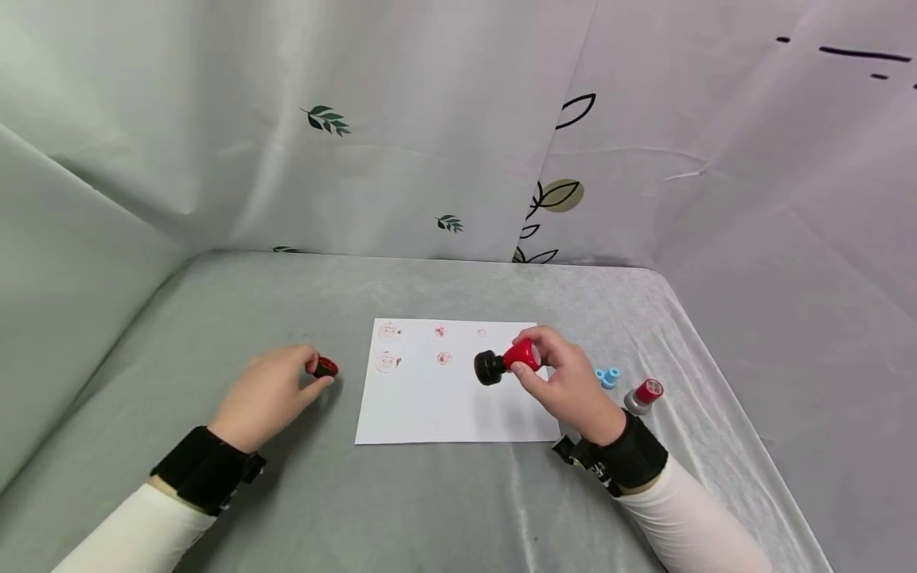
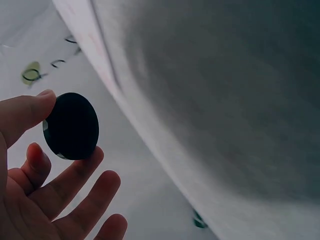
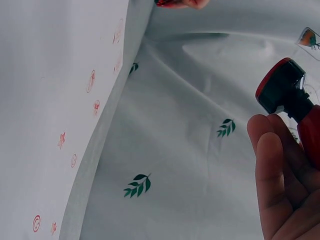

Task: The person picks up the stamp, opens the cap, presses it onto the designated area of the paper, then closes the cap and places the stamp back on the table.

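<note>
My left hand (image 1: 268, 394) pinches a round black cap (image 1: 326, 367) between thumb and fingers, left of the white paper. Its red inner face shows in the head view; the left wrist view shows the dark outer disc. In my right hand (image 1: 573, 390) is a stamp (image 1: 523, 356) with a red handle and a wide black head, held tilted above the paper's right side. The right wrist view shows the stamp head's red face (image 3: 270, 79) uncovered. The paper (image 1: 444, 410) lies flat, bearing several small red prints, among them faces, stars and round marks.
Right of the paper stand small light-blue pieces (image 1: 609, 377), partly behind my right hand, and a silver stamp with a red top (image 1: 648, 391). A grey cloth (image 1: 344, 501) covers the table. Pale curtains with leaf prints (image 1: 394, 159) hang around it.
</note>
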A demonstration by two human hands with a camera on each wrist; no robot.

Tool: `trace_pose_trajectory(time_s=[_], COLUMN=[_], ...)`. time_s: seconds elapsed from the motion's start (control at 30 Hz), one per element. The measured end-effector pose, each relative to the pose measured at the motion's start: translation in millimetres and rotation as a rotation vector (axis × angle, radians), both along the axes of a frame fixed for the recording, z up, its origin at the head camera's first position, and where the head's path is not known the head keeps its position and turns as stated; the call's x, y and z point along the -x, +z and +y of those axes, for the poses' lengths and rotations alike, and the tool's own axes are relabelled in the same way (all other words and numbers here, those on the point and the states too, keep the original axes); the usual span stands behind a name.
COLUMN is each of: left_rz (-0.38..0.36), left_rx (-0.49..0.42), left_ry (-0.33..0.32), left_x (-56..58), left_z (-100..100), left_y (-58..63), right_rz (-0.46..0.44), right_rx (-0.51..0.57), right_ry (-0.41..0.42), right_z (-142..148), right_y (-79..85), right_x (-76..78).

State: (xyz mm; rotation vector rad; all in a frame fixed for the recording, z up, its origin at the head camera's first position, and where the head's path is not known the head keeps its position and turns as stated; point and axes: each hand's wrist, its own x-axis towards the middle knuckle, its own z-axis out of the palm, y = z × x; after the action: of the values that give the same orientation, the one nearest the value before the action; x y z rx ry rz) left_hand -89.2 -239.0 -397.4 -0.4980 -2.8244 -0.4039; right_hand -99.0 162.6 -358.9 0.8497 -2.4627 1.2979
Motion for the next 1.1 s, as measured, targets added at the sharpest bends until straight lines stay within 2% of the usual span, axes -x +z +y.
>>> trace_pose_trajectory(time_s=[0.1,0.33,0.53,0.8,0.97,1.1], left_rz=[-0.018,-0.165,-0.24,-0.251,-0.266,-0.224], left_rx=[0.008,0.017,0.087,0.127,0.096,0.089], left_ry=[0.031,0.107,0.118,0.067,0.08,0.078], left_x=[0.4,0.8,3.0,1.8,1.9,3.3], left_z=[-8.2,-16.7,-18.8,-17.7,-15.8,-7.6], left_y=[-4.3,-9.7,-11.1,-7.4,-6.1,-0.2], right_rz=[0.002,-0.012,-0.003,0.011,0.03,0.033], right_rx=[-0.006,-0.021,-0.014,-0.024,-0.027,-0.029], right_ry=[-0.002,-0.011,-0.029,-0.04,-0.039,-0.042], right_z=[0.5,1.5,5.2,6.2,6.0,5.9], right_y=[-0.8,-1.5,1.1,3.4,3.5,3.7], right_x=[0.5,1.1,1.9,1.8,2.1,2.6])
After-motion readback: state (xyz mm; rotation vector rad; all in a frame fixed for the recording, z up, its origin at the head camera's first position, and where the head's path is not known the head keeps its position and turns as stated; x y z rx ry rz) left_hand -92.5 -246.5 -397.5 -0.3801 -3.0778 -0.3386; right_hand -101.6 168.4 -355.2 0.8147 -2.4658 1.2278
